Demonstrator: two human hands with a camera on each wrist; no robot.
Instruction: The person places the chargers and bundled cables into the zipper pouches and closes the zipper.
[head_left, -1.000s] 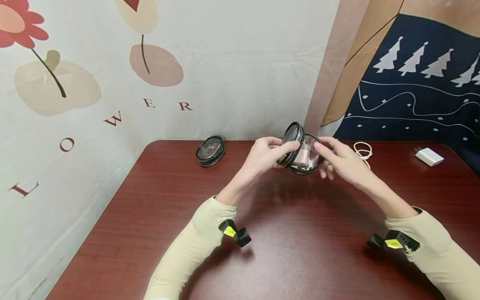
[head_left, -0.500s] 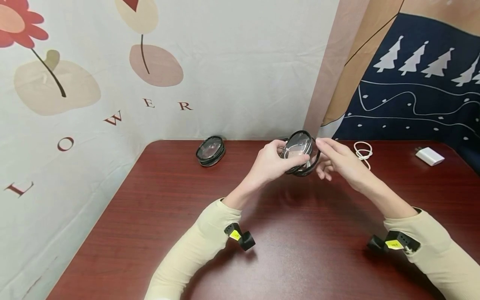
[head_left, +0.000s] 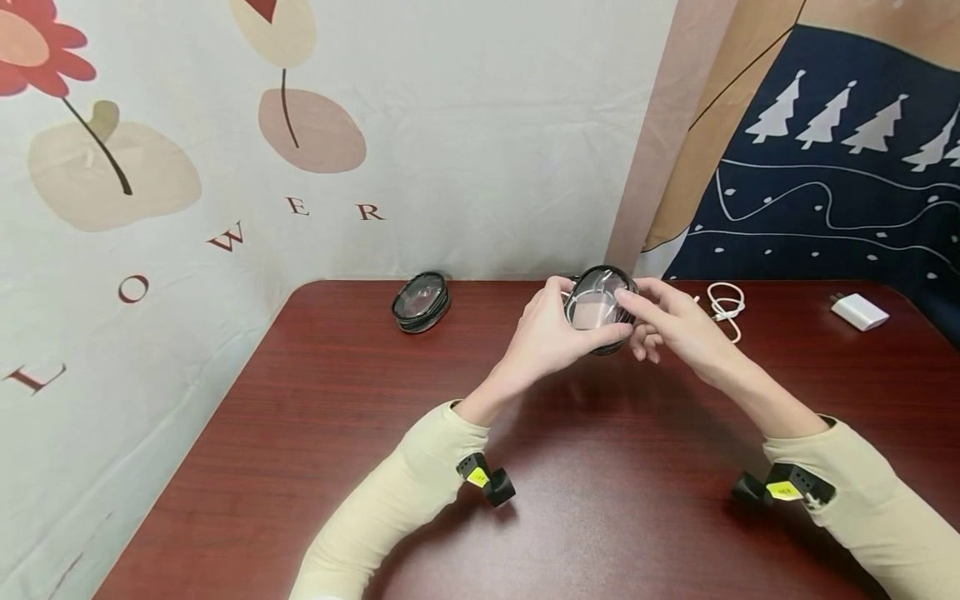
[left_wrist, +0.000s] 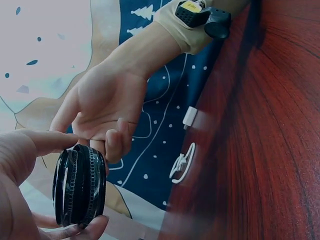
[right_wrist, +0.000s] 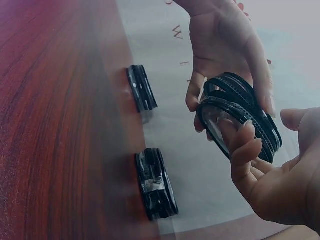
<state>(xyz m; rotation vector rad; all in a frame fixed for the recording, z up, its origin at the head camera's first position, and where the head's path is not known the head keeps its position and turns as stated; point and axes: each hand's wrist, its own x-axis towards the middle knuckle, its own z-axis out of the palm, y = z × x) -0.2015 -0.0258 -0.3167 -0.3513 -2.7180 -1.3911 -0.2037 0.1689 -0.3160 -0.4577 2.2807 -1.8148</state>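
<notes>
Clear plastic, black-rimmed round case (right_wrist: 262,120) encloses a pale rectangular block (head_left: 590,316) and white cable (head_left: 596,294); I see the left hand (head_left: 551,333) clamped round it, the right hand (head_left: 681,329) curling fingers against its right edge.

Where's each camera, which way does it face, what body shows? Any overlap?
Head: on the head, facing forward and down at the table and backdrop; left hand, right hand and both sleeves show.
Left wrist: on the left wrist, facing the case; left hand lower left, right hand and cuff above.
Right wrist: on the right wrist, facing the case; right hand lower right, left hand above.
Shared: head and left wrist both show the charger and cord; right wrist shows neither.
</notes>
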